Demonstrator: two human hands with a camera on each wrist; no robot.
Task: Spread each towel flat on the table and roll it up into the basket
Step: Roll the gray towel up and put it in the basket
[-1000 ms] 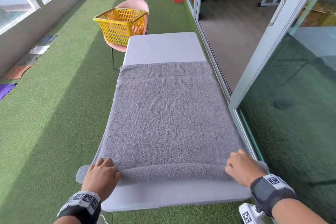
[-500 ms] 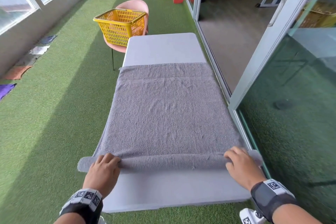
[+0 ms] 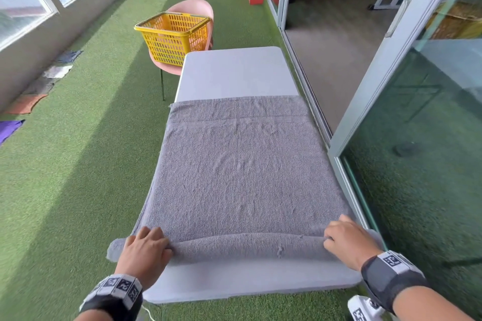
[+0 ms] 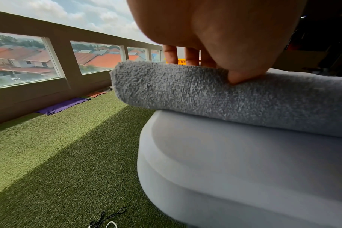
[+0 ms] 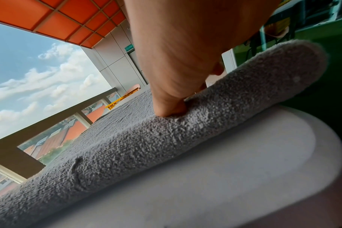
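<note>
Towel: grey terry-cloth bath towel [image 3: 242, 172] lies spread along the pale grey rectangular plastic table [image 3: 234, 70], covering the table from side edge to side edge; its near end is rolled into a low tube that lies across the table a little in from the near edge, and both ends of the tube stick out past the table's side edges.
Far end of towel: flat, with a woven band across it, stopping short of the far edge so that bare tabletop shows beyond.
Left hand: left hand [image 3: 144, 250] sits on the roll near the near-left corner, fingers curled over the top of the tube and thumb pressing into its near side, as the left wrist view shows [image 4: 215, 38].
Right hand: right hand [image 3: 348, 242] sits on the roll near the near-right corner, fingers bent over the tube and thumb dug into the pile [image 5: 178, 61].
Basket: yellow plastic lattice basket [image 3: 173, 38] stands on a pink moulded chair [image 3: 194, 9] just beside the table's far-left corner.
Floor: green artificial turf [image 3: 78, 164]; a purple cloth [image 3: 9, 129] and other cloths lie along the wall under the windows, well apart from the table.
</note>
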